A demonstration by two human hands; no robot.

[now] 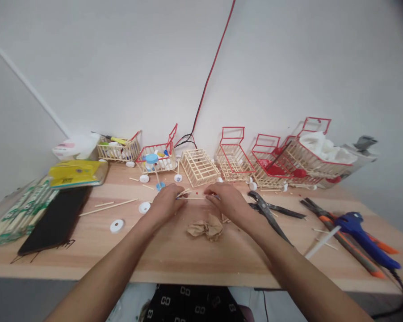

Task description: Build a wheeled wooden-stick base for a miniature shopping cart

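Observation:
My left hand [164, 203] and my right hand [226, 201] meet over the middle of the wooden table [188, 255]. Between their fingertips they hold thin wooden sticks [191, 195], each hand pinching one end. A crumpled piece of brown paper [206, 229] lies just in front of the hands. A small open stick cage [199, 166] stands right behind them.
Several stick baskets with red frames [233, 154] line the wall. Black pliers [266, 210] and a blue glue gun [365, 237] lie to the right. To the left are a black phone [56, 219], packs of sticks [17, 212], white caps [117, 226] and a yellow packet [76, 173].

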